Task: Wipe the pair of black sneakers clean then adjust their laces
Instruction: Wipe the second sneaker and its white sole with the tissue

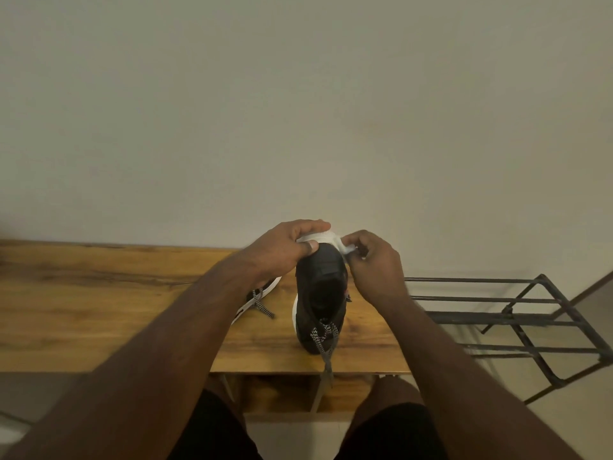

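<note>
A black sneaker (321, 293) with a white sole stands tipped on the wooden worktop (99, 300), its toe end nearest the person and its heel raised toward the wall. Black-and-white patterned laces (323, 336) trail loose from it over the worktop's near edge. The left hand (285, 249) is closed over the raised end, thumb pressed on the black upper. The right hand (373, 263), just right of the sneaker, pinches something small and white (348, 249) against the sole; what it is cannot be made out. Left of the sneaker, the second sneaker (262, 293) is mostly hidden behind the left forearm. Right of the sneaker stands a dark metal rack (517, 313).
</note>
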